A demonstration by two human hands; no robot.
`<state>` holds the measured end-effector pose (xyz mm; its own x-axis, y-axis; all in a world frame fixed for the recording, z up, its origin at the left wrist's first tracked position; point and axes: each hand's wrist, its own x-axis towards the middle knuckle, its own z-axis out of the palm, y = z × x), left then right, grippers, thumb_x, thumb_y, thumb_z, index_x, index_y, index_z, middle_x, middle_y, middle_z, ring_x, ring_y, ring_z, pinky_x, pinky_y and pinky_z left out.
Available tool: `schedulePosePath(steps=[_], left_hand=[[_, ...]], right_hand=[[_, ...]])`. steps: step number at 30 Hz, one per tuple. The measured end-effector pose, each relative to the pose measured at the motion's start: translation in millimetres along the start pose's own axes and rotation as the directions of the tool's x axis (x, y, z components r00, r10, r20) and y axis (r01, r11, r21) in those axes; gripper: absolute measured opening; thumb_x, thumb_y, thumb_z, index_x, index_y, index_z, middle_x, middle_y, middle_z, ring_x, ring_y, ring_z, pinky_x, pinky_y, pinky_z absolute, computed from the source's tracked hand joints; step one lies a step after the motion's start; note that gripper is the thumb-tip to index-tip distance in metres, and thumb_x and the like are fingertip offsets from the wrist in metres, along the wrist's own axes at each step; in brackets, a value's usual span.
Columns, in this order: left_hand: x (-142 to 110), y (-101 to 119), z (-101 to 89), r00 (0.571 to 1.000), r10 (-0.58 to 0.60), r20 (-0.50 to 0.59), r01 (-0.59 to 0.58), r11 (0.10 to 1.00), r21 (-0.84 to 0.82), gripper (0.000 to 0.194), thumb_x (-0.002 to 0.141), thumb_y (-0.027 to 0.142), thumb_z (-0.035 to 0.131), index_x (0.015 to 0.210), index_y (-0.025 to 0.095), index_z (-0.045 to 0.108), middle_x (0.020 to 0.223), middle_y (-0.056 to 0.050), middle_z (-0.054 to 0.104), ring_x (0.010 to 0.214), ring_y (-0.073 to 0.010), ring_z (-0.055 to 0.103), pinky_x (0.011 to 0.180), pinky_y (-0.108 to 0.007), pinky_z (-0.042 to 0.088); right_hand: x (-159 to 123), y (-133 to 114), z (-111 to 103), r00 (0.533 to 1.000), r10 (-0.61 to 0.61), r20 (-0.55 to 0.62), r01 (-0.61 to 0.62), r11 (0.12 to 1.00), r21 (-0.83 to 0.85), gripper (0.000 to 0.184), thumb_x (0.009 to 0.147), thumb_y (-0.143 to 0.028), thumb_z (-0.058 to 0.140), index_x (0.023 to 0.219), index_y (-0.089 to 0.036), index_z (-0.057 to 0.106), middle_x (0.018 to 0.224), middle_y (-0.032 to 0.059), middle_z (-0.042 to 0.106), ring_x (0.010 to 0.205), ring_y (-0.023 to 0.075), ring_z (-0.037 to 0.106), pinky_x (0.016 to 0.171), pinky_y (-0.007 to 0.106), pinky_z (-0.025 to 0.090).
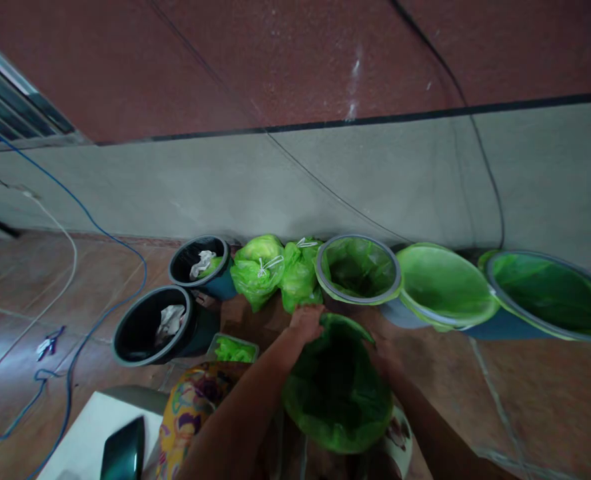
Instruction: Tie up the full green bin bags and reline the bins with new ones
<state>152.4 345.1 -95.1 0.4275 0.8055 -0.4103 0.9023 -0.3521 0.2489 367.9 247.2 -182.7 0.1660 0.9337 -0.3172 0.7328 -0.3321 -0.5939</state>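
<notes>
In front of my body stands a bin lined with a green bin liner (338,420), its mouth facing up toward me and its inside dark. My left hand (308,321) is closed on the liner at the far left of the rim. Across the opening, my right hand (381,357) grips the liner at the right edge; its fingers are dim and partly hidden. Just left of the bin sits a small clear tub (234,349) with folded green bags in it. Beyond my left hand, two tied green bags (259,270) rest on the floor.
Along the wall stand a grey-rimmed lined bin (359,267), a pale lined bin (448,287) and a blue lined bin (550,293). Two black-lined bins (150,327) hold crumpled white stuff. A phone (122,450) lies on a white surface. Blue cable (108,313) and keys (50,343) lie left.
</notes>
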Motion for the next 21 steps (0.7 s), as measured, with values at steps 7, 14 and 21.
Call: schedulePosePath(steps=[7,14,21], left_hand=[[-14,-22,-15.4,0.99,-0.138,0.02,0.139,0.978,-0.157,0.068,0.085,0.04,0.065,0.145,0.013,0.048,0.14,-0.017,0.06,0.129,-0.031,0.057,0.11,-0.04,0.044],[-4,-26,3.3,0.985,-0.16,-0.058,0.143,0.962,-0.232,0.054,0.097,0.043,0.049,0.143,0.014,0.049,0.135,-0.016,0.064,0.124,-0.0285,0.061,0.108,-0.04,0.046],[2,-19,39.2,0.995,-0.085,-0.046,0.076,0.982,-0.174,0.045,0.1,0.025,0.037,0.14,0.015,0.053,0.131,-0.015,0.067,0.118,-0.0248,0.064,0.105,-0.035,0.047]], right_hand=[[-37,13,1,0.94,0.186,-0.285,-0.185,0.982,0.029,0.05,0.09,-0.04,0.04,0.117,-0.005,0.063,0.102,0.0226,0.069,0.09,0.0327,0.067,0.079,0.043,0.051],[-24,-71,15,0.964,-0.208,-0.166,0.172,0.964,-0.205,0.043,0.097,-0.027,0.037,0.132,-0.015,0.059,0.126,0.0154,0.064,0.115,0.0269,0.059,0.1,0.04,0.046],[30,-60,60,0.992,-0.004,0.13,0.051,0.931,-0.361,0.046,0.095,-0.017,0.035,0.134,-0.013,0.06,0.13,0.0194,0.063,0.122,0.0331,0.055,0.101,0.048,0.042]])
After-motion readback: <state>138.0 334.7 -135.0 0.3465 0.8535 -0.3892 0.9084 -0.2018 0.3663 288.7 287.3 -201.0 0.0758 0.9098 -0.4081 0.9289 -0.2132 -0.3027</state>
